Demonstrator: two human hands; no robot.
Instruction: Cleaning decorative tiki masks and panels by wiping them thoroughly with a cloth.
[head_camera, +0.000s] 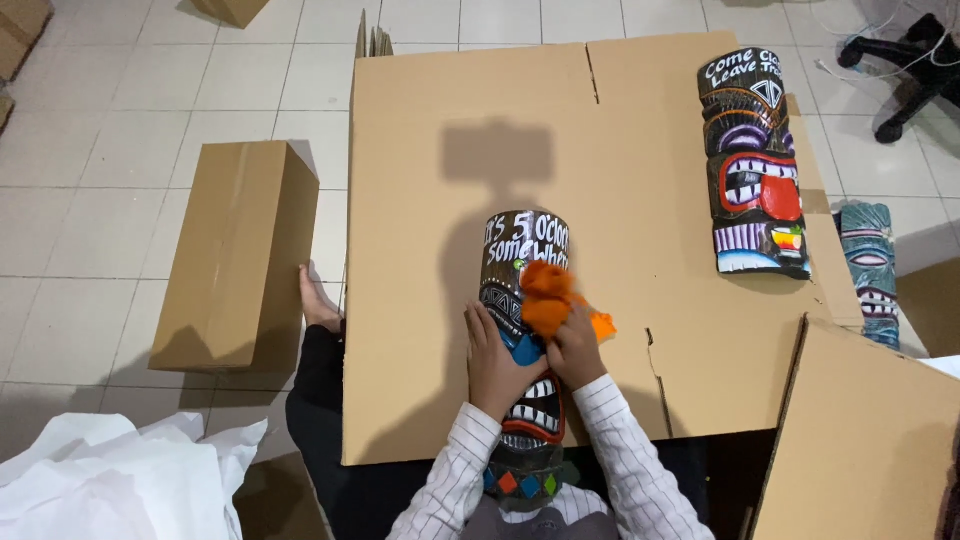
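Down through the head camera, I see a long carved wooden mask painted dark brown with white teeth, a red mouth and a blue nose (522, 380), lying lengthwise on a flattened sheet of brown cardboard (420, 300) spread on the tiled floor (130, 90). My left hand (493, 362) rests flat on the mask's left side, fingers curled over its edge, holding it steady. My right hand (577, 347) is closed around a crumpled orange cloth (548, 298), which presses against the upper face of the mask. Both sleeves are white with thin stripes.

At the far right of the cardboard lies a second carved mask with a red tongue and purple stripes (755, 165), well apart from my hands. A third, teal carved mask (868, 270) lies just beyond the sheet's right edge. A closed brown cardboard box (235, 255) stands on the floor to the left, and crumpled white paper (110, 480) sits at the lower left.
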